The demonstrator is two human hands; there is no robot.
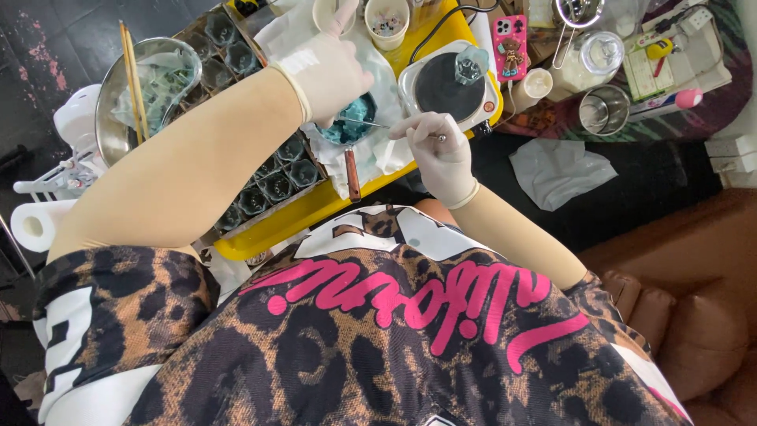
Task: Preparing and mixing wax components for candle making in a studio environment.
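Beside the hotplate point(449, 87), the gloved left hand point(327, 71) covers a teal-filled pan point(351, 130), grip unclear; the right hand point(438, 150) pinches a thin metal tool point(371, 123).

Setting: small home craft workspace, hobby scale, not a lab or kitchen proper. Evidence: yellow table point(315, 207) crowded with a tray of small dark glass cups point(268, 177), a compact electric hot plate point(449, 88) with cable, a steel bowl point(130, 95) holding wooden sticks, paper cups, a glass jar point(595, 51), a metal tin point(604, 109). Domestic signs: brown leather sofa point(694, 300) at right, dark floor with crumpled paper point(561, 170), a paper towel roll point(33, 225), a pink phone point(510, 47) propped among the supplies
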